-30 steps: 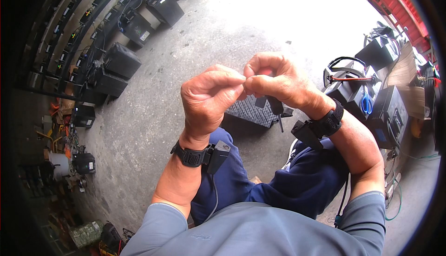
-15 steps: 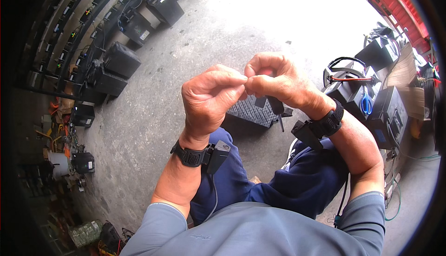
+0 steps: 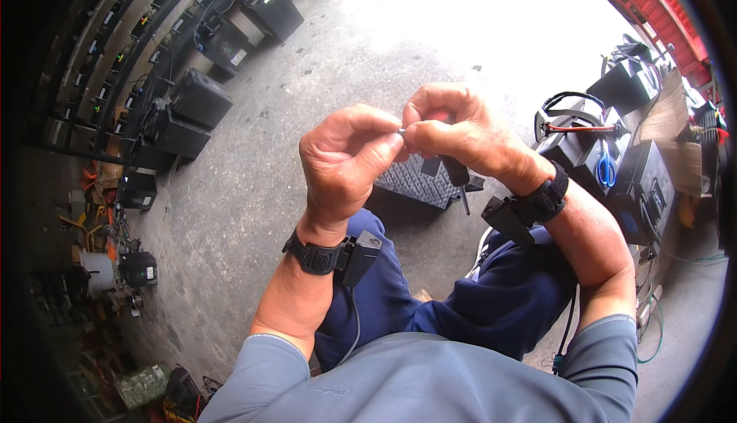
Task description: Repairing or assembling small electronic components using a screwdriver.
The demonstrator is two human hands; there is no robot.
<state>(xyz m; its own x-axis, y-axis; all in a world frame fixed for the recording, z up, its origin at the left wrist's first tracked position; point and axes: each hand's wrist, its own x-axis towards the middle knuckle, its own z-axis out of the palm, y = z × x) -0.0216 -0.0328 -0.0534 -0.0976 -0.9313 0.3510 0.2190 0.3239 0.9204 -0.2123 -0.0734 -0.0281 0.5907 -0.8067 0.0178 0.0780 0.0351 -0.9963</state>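
Both hands meet in front of me, their thumbs and index fingertips pinched close together. My left hand (image 3: 349, 154) and my right hand (image 3: 453, 127) hold a tiny pale piece (image 3: 401, 131) between them; it is too small to name. Beneath the hands, a black box with a ribbed top (image 3: 418, 183) stands on the floor, partly hidden by my right hand and wrist. A dark handle-like part and a short cable stick out at its right end. Each wrist wears a black strap with a small black device.
Black battery-like boxes (image 3: 201, 99) line the left beside a rack (image 3: 115, 62) with small lit units. On the right are more black boxes (image 3: 643, 193), blue-handled scissors (image 3: 606, 170) and cardboard (image 3: 668, 120). Tools and parts clutter the far left. Concrete floor (image 3: 253, 177) spreads between.
The left fingertips have drawn slightly back to the left from the right ones. A tiny pale piece now shows between them. The surroundings are unchanged.
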